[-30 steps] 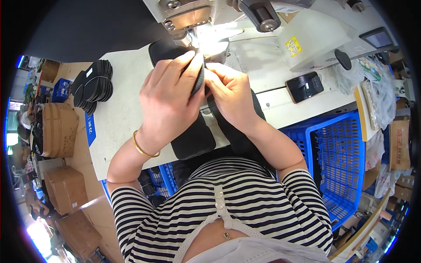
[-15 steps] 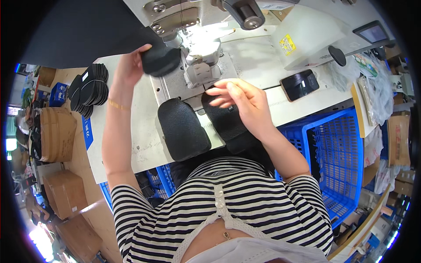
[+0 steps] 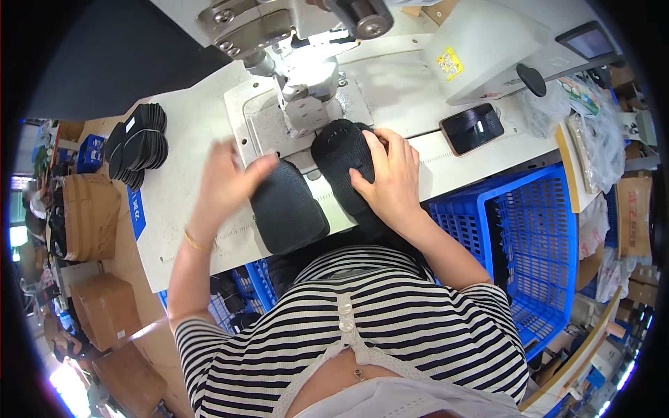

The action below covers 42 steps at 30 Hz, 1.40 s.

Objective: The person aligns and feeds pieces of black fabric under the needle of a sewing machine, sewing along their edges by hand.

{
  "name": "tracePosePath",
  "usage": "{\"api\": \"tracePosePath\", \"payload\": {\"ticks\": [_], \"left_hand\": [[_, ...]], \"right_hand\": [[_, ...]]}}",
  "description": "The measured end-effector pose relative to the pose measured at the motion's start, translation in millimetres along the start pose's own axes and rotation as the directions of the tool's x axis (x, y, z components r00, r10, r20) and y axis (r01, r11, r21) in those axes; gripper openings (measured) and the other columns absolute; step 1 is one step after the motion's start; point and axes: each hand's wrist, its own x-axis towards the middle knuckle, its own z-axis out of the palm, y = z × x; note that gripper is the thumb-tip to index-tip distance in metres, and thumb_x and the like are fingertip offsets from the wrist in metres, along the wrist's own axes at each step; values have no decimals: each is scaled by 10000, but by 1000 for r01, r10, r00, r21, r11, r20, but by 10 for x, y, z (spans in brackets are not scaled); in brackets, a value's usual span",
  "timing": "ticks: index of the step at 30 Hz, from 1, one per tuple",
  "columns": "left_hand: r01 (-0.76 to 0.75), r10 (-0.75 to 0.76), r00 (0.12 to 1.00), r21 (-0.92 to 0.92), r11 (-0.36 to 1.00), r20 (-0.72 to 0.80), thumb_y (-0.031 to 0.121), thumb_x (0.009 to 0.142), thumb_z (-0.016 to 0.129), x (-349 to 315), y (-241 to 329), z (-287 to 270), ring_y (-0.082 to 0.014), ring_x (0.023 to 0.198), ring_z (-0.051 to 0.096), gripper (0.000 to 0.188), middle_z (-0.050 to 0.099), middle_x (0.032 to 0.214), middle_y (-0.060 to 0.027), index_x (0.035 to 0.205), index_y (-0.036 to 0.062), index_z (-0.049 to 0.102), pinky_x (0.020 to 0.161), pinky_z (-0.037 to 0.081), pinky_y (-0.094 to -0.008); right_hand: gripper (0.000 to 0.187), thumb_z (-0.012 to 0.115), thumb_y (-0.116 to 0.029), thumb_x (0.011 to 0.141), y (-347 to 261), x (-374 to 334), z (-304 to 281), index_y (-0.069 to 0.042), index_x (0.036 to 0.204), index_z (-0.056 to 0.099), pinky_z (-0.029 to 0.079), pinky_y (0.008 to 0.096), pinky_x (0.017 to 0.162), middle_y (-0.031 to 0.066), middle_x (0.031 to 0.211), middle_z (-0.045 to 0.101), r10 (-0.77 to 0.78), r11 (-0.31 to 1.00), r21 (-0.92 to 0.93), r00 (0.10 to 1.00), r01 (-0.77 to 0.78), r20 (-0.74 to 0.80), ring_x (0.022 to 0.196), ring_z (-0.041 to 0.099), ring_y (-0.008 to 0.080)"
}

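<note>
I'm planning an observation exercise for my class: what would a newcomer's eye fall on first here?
First, the white glare at the sewing machine, top centre. Below it, the right hand touches a black mesh pad, with the blurred left hand by another black pad. The bright blue crate stands out at right.

The pad is a dull, dark charcoal black, and the mesh piece a deeper black with a fine, net-like weave. Off-white covers the table, edged by a bright blue strip with white marks. The stack is black with a white tag; the crate, vivid blue in an open grid. Black and white stripes cross the shirt; the bracelet is gold, the sticker yellow, the box brown.
</note>
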Motion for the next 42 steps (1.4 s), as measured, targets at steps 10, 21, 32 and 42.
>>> {"api": "tracePosePath", "payload": {"ticks": [10,21,32,42], "left_hand": [[-139,33,969,-430,892,-245,51,779,781,-545,153,189,-320,1048,613,468,575,1186,-191,1175,-49,554,882,530,-397],[-63,-160,983,-987,149,-86,-69,836,702,-387,560,-162,-175,921,693,243,716,1031,-121,1075,-23,689,837,560,-288],[-21,-188,981,-995,101,-40,-125,800,679,-294,362,-177,-212,916,699,307,716,1017,-132,1089,-23,671,860,554,-316],[76,-155,987,-965,251,38,-100,785,700,70,407,-388,-209,902,691,319,699,1020,-140,1094,-64,634,846,557,-322]], "right_hand": [[314,671,5,878,-85,121,-102,24,1182,596,519,354,663,140,890,637,-15,901,379,889,209,-457,750,636,268],[138,619,17,871,-554,373,-317,7,1007,643,477,250,672,69,979,629,-241,326,945,967,-1,85,807,597,125],[110,611,95,877,-532,-11,-315,86,985,628,561,253,775,151,1106,586,-76,437,898,992,-58,101,873,646,157],[139,619,-22,921,-667,212,-400,71,1023,636,578,239,700,108,933,703,45,204,916,938,-344,343,803,702,136]]}}
